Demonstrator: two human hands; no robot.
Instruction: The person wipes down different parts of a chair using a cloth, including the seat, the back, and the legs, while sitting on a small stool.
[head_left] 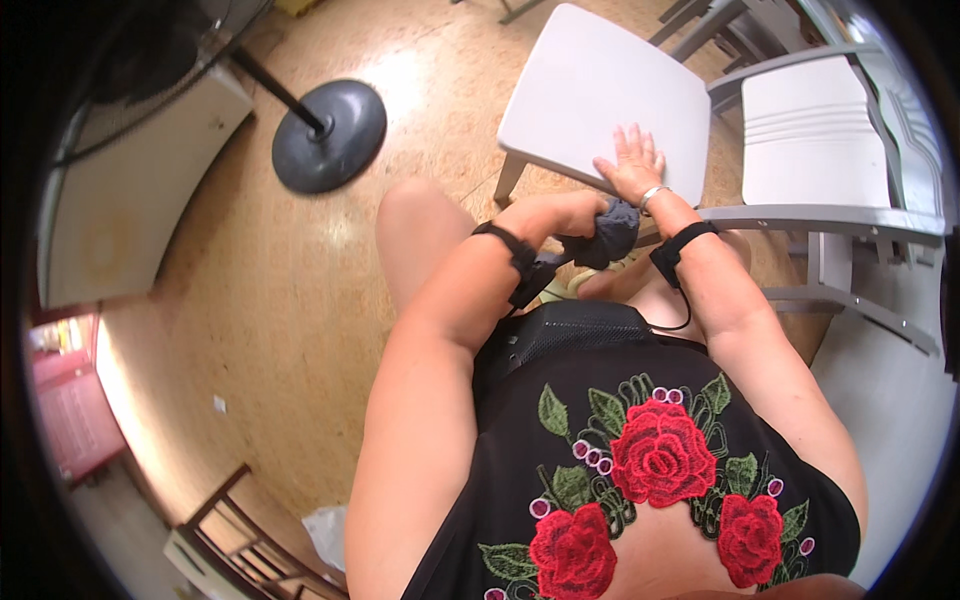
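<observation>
Tan patterned floor point(270, 400) extended across the area inspected. At far left stood a white table point(170, 180); right of it, the round black base of a floor stand point(345, 130) rested on the floor.

Near the middle, the left hand point(578, 212) held a grey cloth point(612, 235), fingers closed on its upper left part, just off the near edge of a white seat point(595, 85). Judged by its folds, the cloth was light, soft and unlikely to break; any bunched fold would have offered a secure hold. It was wadded, hanging toward the near side, with no clear long axis or pointing end.

Farther right, the right hand point(632, 175) lay palm down on the seat, fingers spread wide and gripping nothing. The seat appeared stiff and smooth, best grasped at its rim; its longer dimension seemed to run left to right, the near edge slanting nearer toward the right. At far right stood a ribbed white panel point(815, 130) in a grey frame.
</observation>
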